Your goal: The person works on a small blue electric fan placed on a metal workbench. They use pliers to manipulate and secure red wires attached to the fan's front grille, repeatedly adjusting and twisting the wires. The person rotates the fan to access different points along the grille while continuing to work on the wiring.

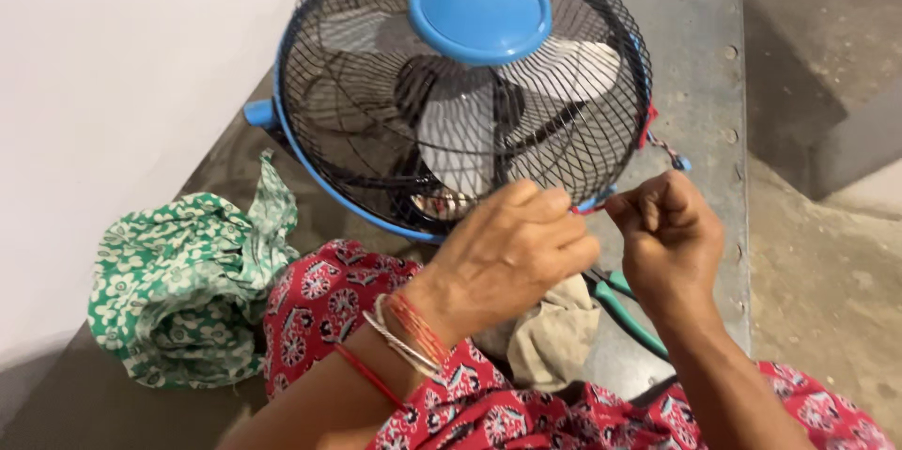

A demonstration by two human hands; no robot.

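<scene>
I see a table fan lying on the floor, black wire-mesh guard, blue rim and blue centre cap. My left hand and right hand meet at its lower rim, fingers pinched shut on a thin red wire. Green-handled pliers lie just below.

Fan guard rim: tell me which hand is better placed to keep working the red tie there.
Probably the right hand: its pinched fingertips sit beside the red tie on the fan guard rim. The left hand lies lower, over the guard's bottom edge.
</scene>
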